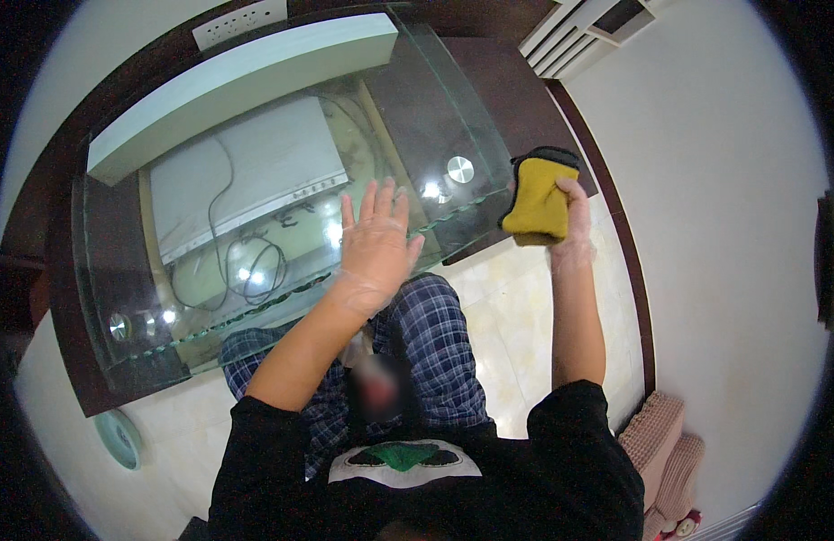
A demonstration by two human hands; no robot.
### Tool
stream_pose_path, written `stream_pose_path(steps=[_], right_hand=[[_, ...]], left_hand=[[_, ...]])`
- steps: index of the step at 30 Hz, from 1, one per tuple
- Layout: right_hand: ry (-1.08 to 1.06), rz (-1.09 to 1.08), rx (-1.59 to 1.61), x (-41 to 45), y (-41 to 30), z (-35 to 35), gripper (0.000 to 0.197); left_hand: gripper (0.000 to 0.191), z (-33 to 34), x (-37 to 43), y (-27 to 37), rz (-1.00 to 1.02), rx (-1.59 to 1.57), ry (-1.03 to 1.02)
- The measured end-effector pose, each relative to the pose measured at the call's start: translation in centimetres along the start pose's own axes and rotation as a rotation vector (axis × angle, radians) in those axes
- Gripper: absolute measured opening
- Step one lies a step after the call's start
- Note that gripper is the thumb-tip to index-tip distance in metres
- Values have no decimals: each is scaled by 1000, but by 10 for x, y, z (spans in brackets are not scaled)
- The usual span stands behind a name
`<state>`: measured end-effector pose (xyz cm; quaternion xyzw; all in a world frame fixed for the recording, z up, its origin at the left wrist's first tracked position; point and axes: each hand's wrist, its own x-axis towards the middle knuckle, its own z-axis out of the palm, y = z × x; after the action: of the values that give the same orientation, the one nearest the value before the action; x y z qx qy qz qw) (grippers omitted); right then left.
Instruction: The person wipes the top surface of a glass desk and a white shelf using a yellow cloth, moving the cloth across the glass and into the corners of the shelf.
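Note:
My left hand [376, 247], in a clear plastic glove, is spread over the front edge of a glass tabletop [417, 122]; whether the palm presses on the glass I cannot tell. A folded yellow cloth [540, 196] with a dark border is gripped in my right hand [576, 220], also gloved in clear plastic. That hand is beyond the right end of the glass, near the dark wood cabinet [525, 115]. Through the glass show a flat white device [248, 176] and a loose dark cable [217, 203].
A long white box [248, 88] lies along the back of the glass. Behind it is a power strip [241, 26] on the wall. A pale green basin [118, 439] is on the tiled floor at lower left. Pink knitted fabric [660, 453] lies at lower right, beside the white wall [714, 203].

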<state>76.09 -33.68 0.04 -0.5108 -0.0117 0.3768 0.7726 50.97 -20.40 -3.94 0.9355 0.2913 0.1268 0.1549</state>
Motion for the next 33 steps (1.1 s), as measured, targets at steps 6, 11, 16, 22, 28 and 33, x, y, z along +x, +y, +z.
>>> stream_pose_path(steps=[6, 11, 16, 22, 28, 33], right_hand=[[1, -157, 20, -3, 2, 2, 43], [51, -1113, -858, -18, 9, 24, 39], [-545, -1124, -1886, -19, 48, 16, 45], [-530, -1074, -2019, -30, 27, 20, 59], [-646, -1025, -1994, -5, 18, 6, 59], [-686, -1053, -1962, 13, 20, 27, 65]], left_hand=[[63, -2, 0, 0, 7, -1, 19], [62, -8, -1, -1, -11, 5, -20], [62, -5, 1, 2, -2, -8, -8], [59, -6, 0, 1, -22, -14, -10], [62, -8, 2, 0, 11, -13, -7], [62, -13, 1, -1, -9, -37, -15]])
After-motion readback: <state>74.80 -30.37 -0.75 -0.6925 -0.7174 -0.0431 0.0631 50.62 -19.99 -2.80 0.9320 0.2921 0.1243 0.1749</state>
